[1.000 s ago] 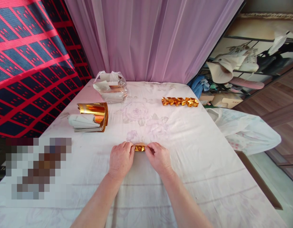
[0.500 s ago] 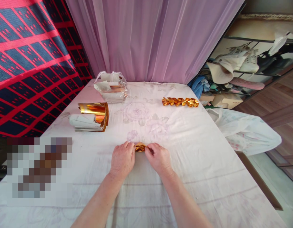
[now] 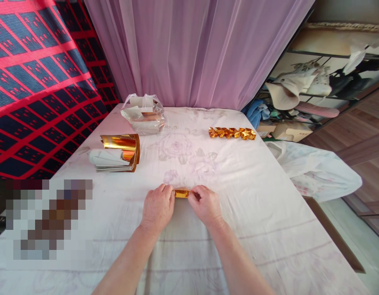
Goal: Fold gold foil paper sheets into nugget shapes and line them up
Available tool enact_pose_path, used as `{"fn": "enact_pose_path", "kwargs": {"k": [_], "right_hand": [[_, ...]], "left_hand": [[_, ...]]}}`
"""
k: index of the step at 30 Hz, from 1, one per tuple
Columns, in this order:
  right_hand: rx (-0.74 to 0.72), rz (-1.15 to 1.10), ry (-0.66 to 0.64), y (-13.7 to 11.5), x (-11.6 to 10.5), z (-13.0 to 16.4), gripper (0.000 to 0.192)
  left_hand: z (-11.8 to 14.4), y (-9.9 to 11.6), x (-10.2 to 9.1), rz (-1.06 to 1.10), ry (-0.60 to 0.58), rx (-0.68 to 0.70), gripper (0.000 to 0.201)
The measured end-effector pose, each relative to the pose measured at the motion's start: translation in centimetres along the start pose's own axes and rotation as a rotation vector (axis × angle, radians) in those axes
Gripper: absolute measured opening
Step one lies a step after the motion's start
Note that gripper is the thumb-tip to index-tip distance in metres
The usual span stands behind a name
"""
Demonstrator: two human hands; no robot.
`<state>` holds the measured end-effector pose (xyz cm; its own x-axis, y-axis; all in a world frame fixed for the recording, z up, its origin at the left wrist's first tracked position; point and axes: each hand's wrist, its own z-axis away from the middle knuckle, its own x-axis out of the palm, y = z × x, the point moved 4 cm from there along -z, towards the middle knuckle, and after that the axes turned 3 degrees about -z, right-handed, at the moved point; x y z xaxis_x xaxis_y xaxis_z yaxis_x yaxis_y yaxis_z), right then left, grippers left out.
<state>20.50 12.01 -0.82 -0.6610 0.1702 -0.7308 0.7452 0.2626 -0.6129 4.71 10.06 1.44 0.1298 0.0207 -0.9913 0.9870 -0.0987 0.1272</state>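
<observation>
both hands pinching gold paper piece point(image 3: 181, 193); left hand point(image 3: 158, 207), right hand point(image 3: 206, 205)

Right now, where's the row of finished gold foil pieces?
In the head view, the row of folded gold pieces lies far right on the white cloth, near the purple curtain, well beyond both hands.

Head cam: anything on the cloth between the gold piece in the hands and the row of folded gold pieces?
Nothing. Between the gold foil piece and the row of folded gold pieces, the head view shows only bare floral tablecloth.
</observation>
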Motion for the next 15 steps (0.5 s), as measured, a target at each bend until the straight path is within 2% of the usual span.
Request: {"fn": "enact_pose_path", "kwargs": {"k": [9, 15], "right_hand": [[-0.030, 0.011, 0.002, -0.16, 0.02, 0.17, 0.018], [-0.034, 0.009, 0.016, -0.11, 0.02, 0.15, 0.017]], "left_hand": [[-0.05, -0.17, 0.02, 0.047, -0.035, 0.033, 0.018], [0.00, -0.26, 0.05, 0.083, -0.013, 0.046, 0.018]]}}
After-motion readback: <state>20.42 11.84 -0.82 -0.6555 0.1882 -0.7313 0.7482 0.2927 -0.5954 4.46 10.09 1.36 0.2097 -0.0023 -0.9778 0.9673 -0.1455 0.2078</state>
